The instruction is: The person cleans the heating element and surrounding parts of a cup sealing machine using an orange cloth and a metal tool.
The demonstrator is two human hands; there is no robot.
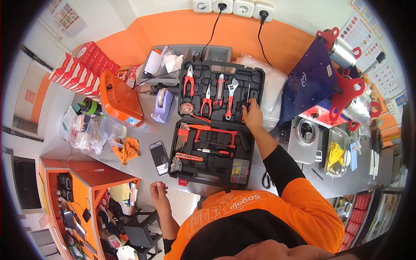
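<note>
A black tool case (216, 167) lies unfolded on the grey table. My right hand (252, 113) reaches to the right end of its upper half, fingers closed around a slim screwdriver (248, 92) that sits there; the hand hides part of the handle. Beside it in that half are an adjustable wrench (231, 99), a utility knife (219, 90), two pliers (206, 102) and a tape measure (186, 108). The lower half holds hex keys (182, 138), a red hacksaw (215, 135), and a screwdriver handle (222, 153). My left hand (160, 196) is off the table's front edge, fingers loosely bent, nothing visible in it.
A phone (159, 157) lies left of the case, near a purple tape dispenser (162, 106) and an orange machine (120, 97). Behind stands a grey divided bin (173, 79). A large blue-and-red press (312, 82) rises at right, with scissors (267, 180) near the front edge.
</note>
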